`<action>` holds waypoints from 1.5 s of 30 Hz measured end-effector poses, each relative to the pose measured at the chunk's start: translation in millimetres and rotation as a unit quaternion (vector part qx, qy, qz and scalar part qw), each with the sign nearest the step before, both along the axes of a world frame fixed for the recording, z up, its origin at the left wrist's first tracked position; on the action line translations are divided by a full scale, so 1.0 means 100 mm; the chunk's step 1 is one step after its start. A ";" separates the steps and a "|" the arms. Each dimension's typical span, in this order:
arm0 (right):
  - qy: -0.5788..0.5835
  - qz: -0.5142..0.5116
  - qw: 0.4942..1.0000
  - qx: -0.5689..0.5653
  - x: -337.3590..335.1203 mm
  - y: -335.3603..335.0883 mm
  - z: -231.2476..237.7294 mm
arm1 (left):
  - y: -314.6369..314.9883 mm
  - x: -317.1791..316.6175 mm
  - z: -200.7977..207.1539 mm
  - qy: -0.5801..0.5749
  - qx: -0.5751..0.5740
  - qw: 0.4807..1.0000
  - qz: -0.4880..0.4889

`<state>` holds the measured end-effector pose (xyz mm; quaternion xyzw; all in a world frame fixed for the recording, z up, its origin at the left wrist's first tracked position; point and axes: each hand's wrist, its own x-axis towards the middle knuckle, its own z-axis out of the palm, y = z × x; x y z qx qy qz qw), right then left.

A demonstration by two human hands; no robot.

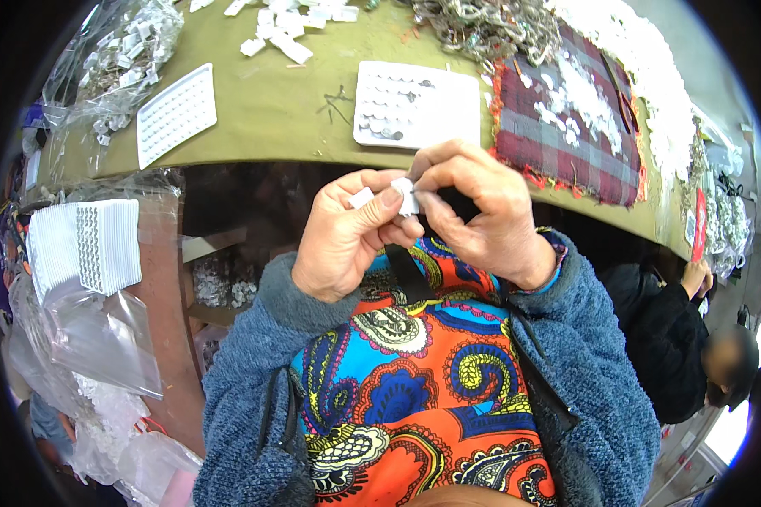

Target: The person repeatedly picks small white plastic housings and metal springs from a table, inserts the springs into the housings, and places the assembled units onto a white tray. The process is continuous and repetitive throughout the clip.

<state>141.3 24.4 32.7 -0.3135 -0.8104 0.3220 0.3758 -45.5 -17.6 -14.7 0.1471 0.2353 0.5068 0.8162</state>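
Just in front of the table edge, my left hand (344,232) is closed around a small white plastic piece (407,199), pinched between thumb and fingers. A flat white tab (361,198) sticks up by the same hand's thumb and index finger. From the right, my right hand (486,207) meets it, its thumb and fingertips closed on the piece's right side. The fingers hide part of the piece, so its exact kind cannot be made out. Beyond my hands lies a white tray (458,110) with rows of small round pieces, some grey.
Another white dimpled tray (177,114) and loose white pieces (283,25) lie on the green tablecloth (262,101). A plaid cloth (533,127) holds white bits near tangled cords (486,29). Stacked trays (84,245) and clear bags (110,338) are at left. A person in black (651,338) sits right.
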 end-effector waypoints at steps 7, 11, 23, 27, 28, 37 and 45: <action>-0.025 0.048 0.998 -0.042 -0.38 0.27 0.30 | 0.04 -0.26 0.23 0.062 -0.038 0.996 0.050; -0.115 0.071 0.991 0.003 -0.66 0.85 0.29 | 0.11 -0.46 0.24 0.021 -0.007 0.995 0.101; -0.320 -0.039 0.946 0.039 -1.32 1.58 -0.01 | 0.24 -0.71 0.09 0.050 -0.009 0.995 0.091; -0.271 -0.042 0.962 -0.001 -1.18 1.65 -0.07 | 0.30 -0.67 0.08 0.034 0.005 0.996 0.077; -0.260 -0.040 0.965 -0.010 -1.15 1.64 -0.05 | 0.31 -0.66 0.08 0.027 -0.003 0.996 0.083; -0.143 0.181 0.946 0.229 -0.52 0.95 0.27 | 0.24 -0.62 0.11 -0.141 -0.085 0.986 -0.019; -0.081 0.132 0.945 0.288 -0.38 0.96 0.27 | 0.21 -0.48 0.05 -0.119 0.016 0.986 -0.117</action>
